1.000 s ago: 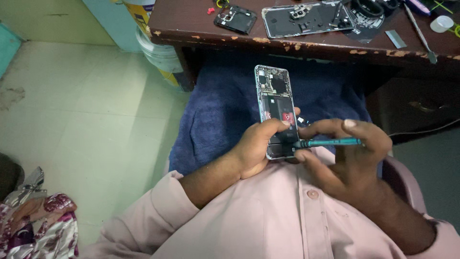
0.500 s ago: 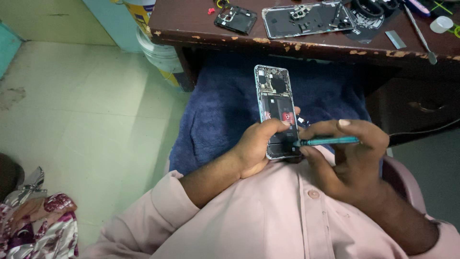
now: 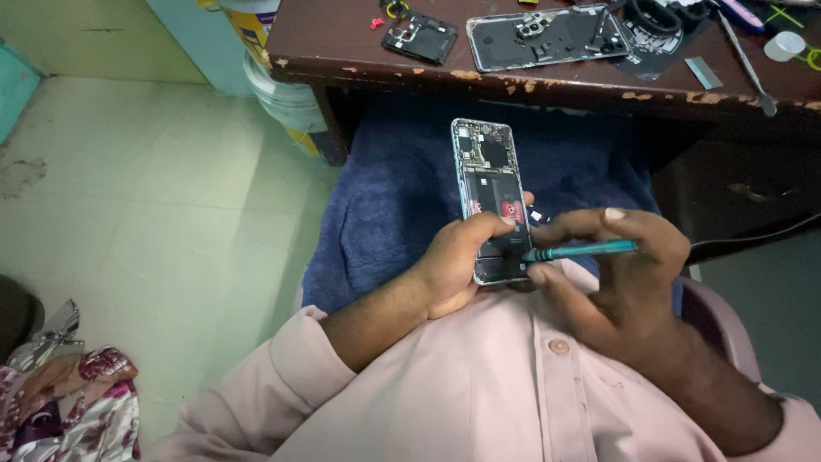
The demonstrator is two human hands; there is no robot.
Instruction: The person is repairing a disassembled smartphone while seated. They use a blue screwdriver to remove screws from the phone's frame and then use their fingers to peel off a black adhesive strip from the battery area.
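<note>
I see the fingers of my right hand closed around a teal-handled screwdriver, the forefinger stretched along the top and the thumb pressing from below, so the tool lies nearly level with its tip pointing left. The tip meets the lower end of an opened smartphone whose back is off, showing the circuit board at the top, a dark battery area and a small red patch in the middle. My left hand wraps the phone's lower half from the left side, thumb laid across its face just beside the screwdriver tip, fingers curled tight behind the frame. The phone stands tilted away from me, held above a dark blue towel spread over my lap, with my pale pink shirt below it.

Farther out, the brown worktop with its chipped edge carries a phone back cover, a smaller dark phone part, a metal strip tool and a white cap. A white bucket stands on the pale floor to the left, and patterned cloth lies at the lower left.
</note>
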